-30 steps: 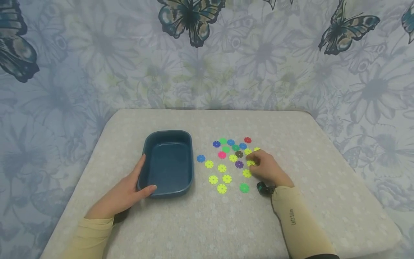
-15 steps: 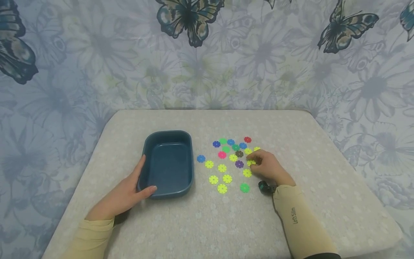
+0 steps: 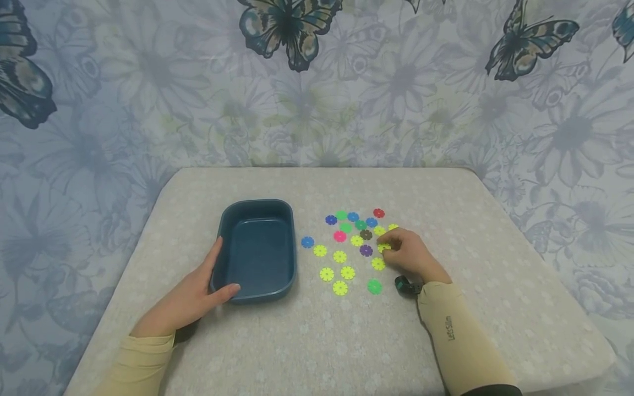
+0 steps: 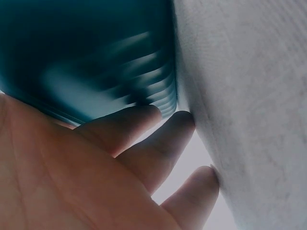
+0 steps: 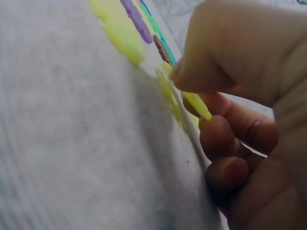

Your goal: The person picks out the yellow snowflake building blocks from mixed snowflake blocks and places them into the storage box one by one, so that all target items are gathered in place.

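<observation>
Right fingers (image 5: 217,136) curled inward

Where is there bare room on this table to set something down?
Bare cloth lies right of the right hand, beyond the tray, and nearer, between the sleeves. Crowded: the discs between tray and right hand.

Pale yellow sleeves (image 3: 463,349), black wrist device (image 3: 408,285)
Behind the right hand (image 3: 408,254), past the device: dark lettering (image 3: 450,328), then a dark band (image 3: 492,390); behind the left hand (image 3: 183,301), a creased cuff (image 3: 148,349).
</observation>
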Demonstrator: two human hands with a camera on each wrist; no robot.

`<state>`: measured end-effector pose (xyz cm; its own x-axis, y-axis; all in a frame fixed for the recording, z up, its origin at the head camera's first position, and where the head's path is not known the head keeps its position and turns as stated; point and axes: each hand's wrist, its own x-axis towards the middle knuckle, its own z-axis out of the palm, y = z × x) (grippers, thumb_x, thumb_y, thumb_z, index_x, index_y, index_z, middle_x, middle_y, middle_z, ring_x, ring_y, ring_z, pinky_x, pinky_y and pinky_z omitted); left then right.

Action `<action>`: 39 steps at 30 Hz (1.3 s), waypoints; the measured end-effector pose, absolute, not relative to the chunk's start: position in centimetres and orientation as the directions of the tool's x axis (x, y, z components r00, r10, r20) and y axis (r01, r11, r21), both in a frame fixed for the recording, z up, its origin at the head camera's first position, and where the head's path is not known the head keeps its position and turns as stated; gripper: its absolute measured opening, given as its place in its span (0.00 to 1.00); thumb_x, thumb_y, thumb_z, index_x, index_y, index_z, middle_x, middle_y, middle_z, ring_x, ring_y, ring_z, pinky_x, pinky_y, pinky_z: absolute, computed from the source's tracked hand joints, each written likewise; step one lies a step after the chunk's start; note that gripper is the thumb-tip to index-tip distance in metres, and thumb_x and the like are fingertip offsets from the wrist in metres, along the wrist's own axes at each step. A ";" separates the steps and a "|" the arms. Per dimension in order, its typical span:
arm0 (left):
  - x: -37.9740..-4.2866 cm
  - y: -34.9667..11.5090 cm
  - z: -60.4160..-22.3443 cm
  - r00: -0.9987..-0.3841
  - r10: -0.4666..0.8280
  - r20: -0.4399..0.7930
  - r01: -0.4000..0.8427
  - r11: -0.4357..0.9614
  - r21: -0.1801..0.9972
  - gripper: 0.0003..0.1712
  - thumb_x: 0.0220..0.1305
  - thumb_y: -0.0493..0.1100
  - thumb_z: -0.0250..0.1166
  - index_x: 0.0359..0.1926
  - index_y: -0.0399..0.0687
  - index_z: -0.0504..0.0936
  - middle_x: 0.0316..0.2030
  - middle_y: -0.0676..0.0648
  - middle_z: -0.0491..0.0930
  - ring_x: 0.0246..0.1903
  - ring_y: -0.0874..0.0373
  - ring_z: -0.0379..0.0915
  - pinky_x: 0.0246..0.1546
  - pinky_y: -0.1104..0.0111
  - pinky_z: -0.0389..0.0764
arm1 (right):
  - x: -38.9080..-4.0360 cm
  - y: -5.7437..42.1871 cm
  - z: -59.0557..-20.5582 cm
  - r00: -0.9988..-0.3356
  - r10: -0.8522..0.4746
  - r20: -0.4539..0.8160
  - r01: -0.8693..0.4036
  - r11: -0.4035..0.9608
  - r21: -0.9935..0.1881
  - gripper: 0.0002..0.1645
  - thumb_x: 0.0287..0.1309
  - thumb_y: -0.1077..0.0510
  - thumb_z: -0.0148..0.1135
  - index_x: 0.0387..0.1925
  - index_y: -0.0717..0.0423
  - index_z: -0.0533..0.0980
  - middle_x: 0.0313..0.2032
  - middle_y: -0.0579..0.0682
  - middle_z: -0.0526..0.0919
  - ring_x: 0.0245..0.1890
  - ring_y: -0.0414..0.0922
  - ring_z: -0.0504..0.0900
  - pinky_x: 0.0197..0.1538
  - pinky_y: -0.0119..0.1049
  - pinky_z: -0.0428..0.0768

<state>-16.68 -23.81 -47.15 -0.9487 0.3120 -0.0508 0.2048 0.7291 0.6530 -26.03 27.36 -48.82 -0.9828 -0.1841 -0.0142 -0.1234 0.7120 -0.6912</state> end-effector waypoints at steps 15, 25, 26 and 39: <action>-16.6 -23.9 -46.8 -0.946 0.320 -0.048 0.211 0.723 0.658 0.61 0.72 0.64 0.62 0.82 0.64 0.23 0.82 0.37 0.37 0.73 0.28 0.57 0.65 0.34 0.66 | -26.0 27.2 -48.7 -0.973 -0.227 -0.028 -0.158 0.757 -0.634 0.23 0.54 0.62 0.69 0.54 0.49 0.84 0.47 0.47 0.80 0.46 0.49 0.75 0.52 0.45 0.78; -16.5 -23.6 -46.6 -0.944 0.326 -0.046 0.214 0.714 0.666 0.61 0.73 0.61 0.62 0.82 0.62 0.23 0.82 0.35 0.37 0.71 0.26 0.58 0.64 0.33 0.67 | -26.2 27.2 -48.9 -0.980 -0.195 -0.040 -0.127 0.768 -0.628 0.19 0.57 0.57 0.70 0.52 0.48 0.84 0.48 0.47 0.81 0.47 0.49 0.77 0.54 0.47 0.79; -16.5 -23.6 -46.5 -0.944 0.326 -0.046 0.214 0.715 0.665 0.61 0.72 0.62 0.62 0.82 0.62 0.23 0.82 0.35 0.37 0.71 0.26 0.58 0.64 0.33 0.67 | -26.2 27.3 -48.9 -0.980 -0.196 -0.040 -0.128 0.766 -0.631 0.20 0.57 0.58 0.69 0.53 0.48 0.84 0.49 0.47 0.81 0.47 0.49 0.76 0.53 0.47 0.78; -16.6 -23.9 -46.9 -0.944 0.327 -0.046 0.213 0.711 0.671 0.61 0.72 0.63 0.62 0.82 0.64 0.23 0.82 0.36 0.37 0.69 0.30 0.66 0.63 0.35 0.69 | -26.1 27.4 -48.4 -0.970 -0.229 -0.079 -0.122 0.744 -0.657 0.23 0.55 0.61 0.68 0.55 0.48 0.83 0.51 0.49 0.81 0.51 0.51 0.77 0.58 0.51 0.79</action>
<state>-16.57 -23.87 -46.87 -0.9439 0.3271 -0.0464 0.2133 0.7106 0.6705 -26.06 27.37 -48.38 -0.9701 -0.2294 -0.0795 -0.1220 0.7437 -0.6573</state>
